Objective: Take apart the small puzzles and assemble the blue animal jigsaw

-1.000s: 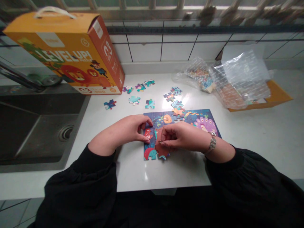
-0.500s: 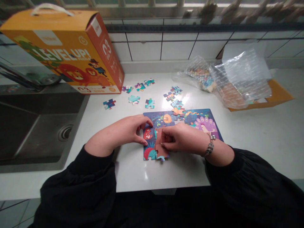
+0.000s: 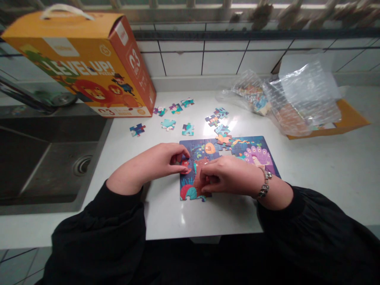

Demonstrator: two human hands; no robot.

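Note:
A partly assembled jigsaw puzzle (image 3: 258, 154) lies on the white counter, showing a purple peacock on its right and a brown animal at its left. My left hand (image 3: 162, 160) rests at its left edge, thumb and fingers apart in a curve by the red creature. Over the middle, my right hand (image 3: 227, 174) is curled, its fingertips at a brown jigsaw piece (image 3: 199, 185) in the lower left section. That piece lies flat among its neighbours; my fingers partly cover it. An orange-brown loose piece (image 3: 223, 138) overlaps the puzzle's top edge, by a gap.
Several loose pieces (image 3: 168, 124) are scattered behind the puzzle. An orange puzzle box (image 3: 89, 71) stands at the back left, beside a steel sink (image 3: 44, 166). Back right are a plastic bag of pieces (image 3: 252, 93) and an open orange tray (image 3: 350, 118) with clear wrapping.
The brown piece under my right hand, askew before, now sits flat and lined up with the others. My right fingers have shifted slightly down; my left thumb has moved up onto the puzzle's edge.

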